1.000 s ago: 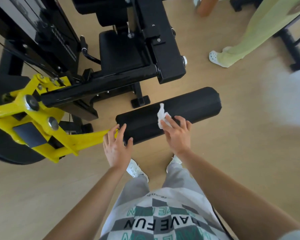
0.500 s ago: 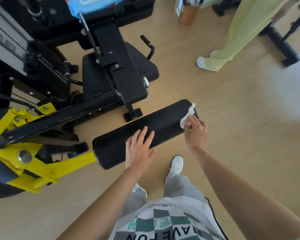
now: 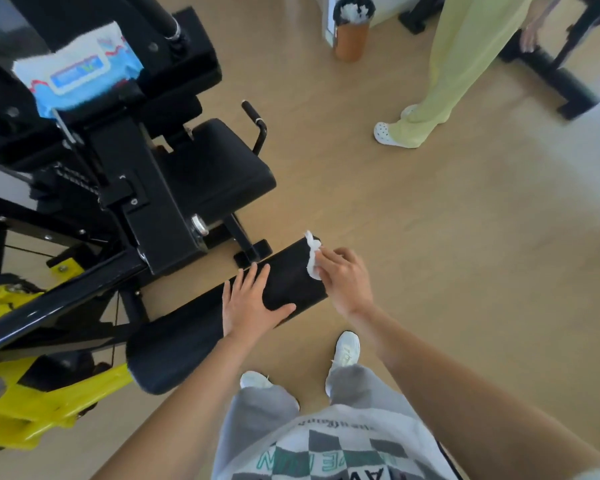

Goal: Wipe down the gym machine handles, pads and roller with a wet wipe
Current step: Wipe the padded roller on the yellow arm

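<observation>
Tan wood floor fills the room, with a black machine taking up the frame from 8 to 11 o'clock. Its roller lies across the middle, slanting from a yellow arm at 8 o'clock up toward 2 o'clock. The left hand lies flat on top of the roller past its midpoint, fingers straight and spread, thumb along the near side, gripping nothing. The right hand sits at 3 o'clock from the left one, at the roller's far end, its fingers bent over a white wipe and holding it against the end edge. The wipe bunches out at 10 o'clock from that hand, touching the roller. At 12 o'clock from the left hand are the seat and a handle. A blue wipe pack rests on the machine at 10 o'clock. Another person's yellow-green trouser leg stands at 1 o'clock, well apart
</observation>
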Action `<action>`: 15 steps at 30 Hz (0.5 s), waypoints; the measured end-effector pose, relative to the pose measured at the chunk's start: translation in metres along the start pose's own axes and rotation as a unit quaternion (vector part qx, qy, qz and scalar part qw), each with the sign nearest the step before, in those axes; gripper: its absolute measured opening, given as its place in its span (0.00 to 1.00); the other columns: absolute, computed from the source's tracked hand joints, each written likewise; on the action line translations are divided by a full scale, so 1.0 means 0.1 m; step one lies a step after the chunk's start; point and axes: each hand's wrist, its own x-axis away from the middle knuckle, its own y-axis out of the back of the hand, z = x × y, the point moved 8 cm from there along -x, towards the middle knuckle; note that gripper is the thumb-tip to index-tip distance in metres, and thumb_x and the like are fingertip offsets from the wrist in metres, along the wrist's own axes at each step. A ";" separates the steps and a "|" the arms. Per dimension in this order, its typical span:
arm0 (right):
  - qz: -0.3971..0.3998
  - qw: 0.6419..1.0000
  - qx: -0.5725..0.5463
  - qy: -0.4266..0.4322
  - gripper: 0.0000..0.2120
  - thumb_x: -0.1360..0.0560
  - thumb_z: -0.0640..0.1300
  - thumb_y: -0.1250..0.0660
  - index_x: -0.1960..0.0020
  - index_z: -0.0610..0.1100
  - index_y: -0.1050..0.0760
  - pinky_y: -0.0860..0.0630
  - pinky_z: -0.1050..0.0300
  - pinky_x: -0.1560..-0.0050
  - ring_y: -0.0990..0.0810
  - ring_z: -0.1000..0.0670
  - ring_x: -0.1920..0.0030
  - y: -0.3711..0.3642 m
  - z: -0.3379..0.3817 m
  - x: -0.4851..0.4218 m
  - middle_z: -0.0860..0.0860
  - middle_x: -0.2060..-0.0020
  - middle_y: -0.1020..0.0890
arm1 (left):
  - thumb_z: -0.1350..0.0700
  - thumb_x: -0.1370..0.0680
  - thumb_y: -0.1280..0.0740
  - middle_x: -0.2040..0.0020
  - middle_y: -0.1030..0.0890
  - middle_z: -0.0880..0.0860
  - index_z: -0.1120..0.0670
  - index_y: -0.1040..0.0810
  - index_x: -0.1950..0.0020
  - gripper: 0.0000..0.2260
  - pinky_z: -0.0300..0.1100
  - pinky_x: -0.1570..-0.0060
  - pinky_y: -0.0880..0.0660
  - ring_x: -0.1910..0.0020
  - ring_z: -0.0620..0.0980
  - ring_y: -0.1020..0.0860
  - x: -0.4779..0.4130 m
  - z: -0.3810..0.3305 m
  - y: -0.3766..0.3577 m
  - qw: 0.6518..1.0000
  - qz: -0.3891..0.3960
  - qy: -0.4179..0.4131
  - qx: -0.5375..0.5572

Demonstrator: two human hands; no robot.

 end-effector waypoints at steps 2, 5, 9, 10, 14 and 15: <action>0.015 1.000 -0.004 -0.013 0.05 0.24 0.35 0.30 0.53 0.44 0.21 0.25 0.53 0.60 0.23 0.45 0.57 0.01 -0.03 -0.10 0.56 0.55 0.16 | 0.24 0.26 0.43 0.16 0.46 0.48 0.45 0.47 0.16 0.44 0.56 0.20 0.50 0.17 0.52 0.49 -0.12 0.01 0.02 1.000 0.015 0.015 0.012; 0.023 0.995 -0.036 -0.091 0.09 0.25 0.33 0.31 0.61 0.43 0.24 0.33 0.55 0.69 0.31 0.46 0.68 0.06 -0.09 -0.12 0.53 0.66 0.22 | 0.23 0.25 0.48 0.16 0.45 0.47 0.45 0.47 0.16 0.43 0.57 0.22 0.47 0.17 0.55 0.49 -0.27 -0.01 0.02 0.998 0.055 0.035 0.007; 0.082 0.969 -0.058 -0.225 0.13 0.19 0.38 0.37 0.62 0.43 0.24 0.38 0.52 0.68 0.32 0.43 0.69 0.00 -0.31 0.09 0.49 0.72 0.28 | 0.27 0.23 0.44 0.17 0.41 0.49 0.47 0.44 0.17 0.40 0.56 0.26 0.41 0.21 0.57 0.42 -0.44 -0.22 0.08 0.998 0.065 0.012 -0.022; 0.100 0.958 -0.078 -0.256 0.16 0.19 0.40 0.38 0.65 0.45 0.26 0.37 0.51 0.67 0.33 0.43 0.68 -0.04 -0.38 0.18 0.49 0.74 0.30 | 0.30 0.21 0.42 0.18 0.39 0.48 0.46 0.42 0.17 0.37 0.55 0.27 0.39 0.23 0.56 0.40 -0.44 -0.29 0.10 0.998 0.051 -0.011 -0.022; 0.115 0.914 -0.171 -0.350 0.23 0.19 0.41 0.38 0.72 0.50 0.37 0.42 0.58 0.70 0.37 0.48 0.69 -0.05 -0.51 0.32 0.52 0.75 0.36 | 0.39 0.21 0.34 0.23 0.32 0.47 0.44 0.36 0.20 0.31 0.51 0.31 0.33 0.28 0.52 0.34 -0.43 -0.49 0.14 0.995 0.006 -0.092 0.039; 0.129 0.908 -0.176 -0.358 0.22 0.19 0.41 0.38 0.71 0.51 0.35 0.42 0.59 0.70 0.35 0.49 0.68 -0.08 -0.51 0.29 0.53 0.73 0.34 | 0.37 0.23 0.33 0.23 0.32 0.46 0.44 0.37 0.20 0.33 0.51 0.31 0.33 0.28 0.52 0.34 -0.43 -0.51 0.13 0.994 0.006 -0.103 0.036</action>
